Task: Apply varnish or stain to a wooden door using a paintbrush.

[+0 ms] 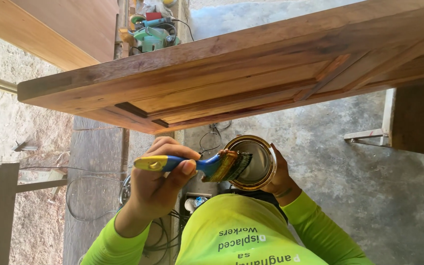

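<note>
Your L hand (158,184) is closed around the blue-and-yellow handle of a paintbrush (199,166), thumb on top. Its bristles sit at the mouth of the open metal can (257,162), wet w/ dark brownish finish. Your R hand (281,180) cups the can from behind and holds it up near your chest; fingers mostly hidden, grip looks firm.

The wooden door panel (231,73) lies flat just above and ahead of both hands, not touching either. Its edge and recessed panels look reddish and partly glossy, so prob. some coat is on already. How much is left, can't tell from this angle. Brush is loading, not on the wood.
</note>
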